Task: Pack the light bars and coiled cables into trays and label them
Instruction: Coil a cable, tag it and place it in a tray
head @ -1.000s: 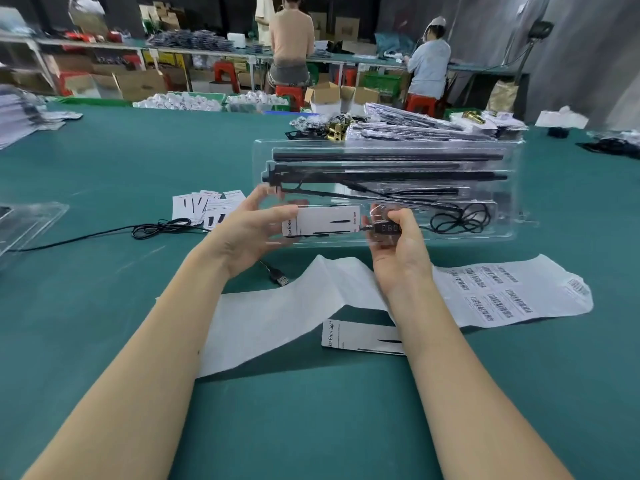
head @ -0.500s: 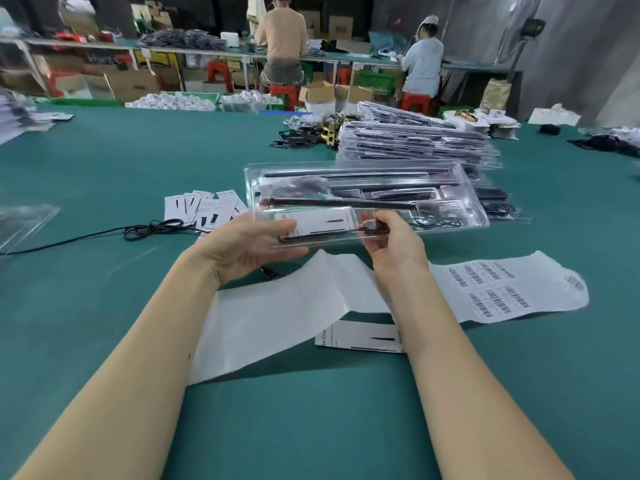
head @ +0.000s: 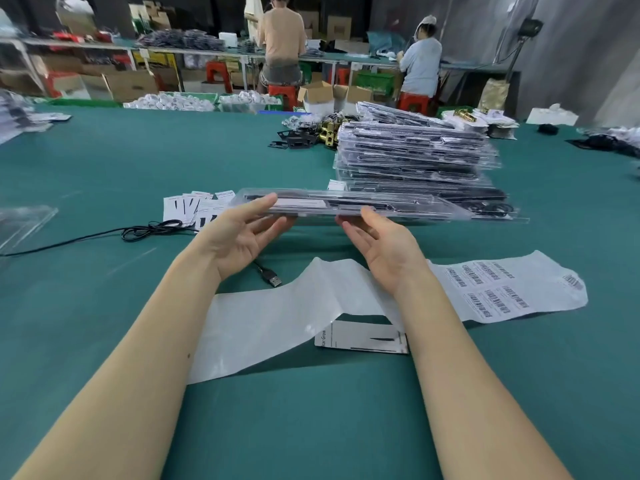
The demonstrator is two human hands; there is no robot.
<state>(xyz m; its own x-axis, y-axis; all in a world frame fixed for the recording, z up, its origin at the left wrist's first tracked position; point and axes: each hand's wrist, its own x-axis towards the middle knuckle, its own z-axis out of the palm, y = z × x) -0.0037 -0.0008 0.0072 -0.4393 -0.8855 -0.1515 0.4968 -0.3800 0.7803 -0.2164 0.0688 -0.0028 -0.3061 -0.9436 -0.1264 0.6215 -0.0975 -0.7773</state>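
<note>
Nearest me on the green table (head: 104, 168) lies a printed card (head: 362, 337), partly under the long strip of label backing paper (head: 294, 306) whose right end carries barcode labels (head: 491, 292). A USB plug (head: 273, 279) rests just beyond that strip, below my left wrist.

My left hand (head: 242, 233) and right hand (head: 384, 242) are palm-up with fingers spread under the near edge of the clear tray (head: 398, 207) — thumbs lie on its top rim, so I am cradling it rather than pinching it. The tray is held almost flat above the table, black light bars and a white card visible inside.

Left of it sit loose cards (head: 194, 207) and a coiled black cable (head: 152, 228). Beyond — a stack of packed trays (head: 415, 157). Two people sit at a far bench.
</note>
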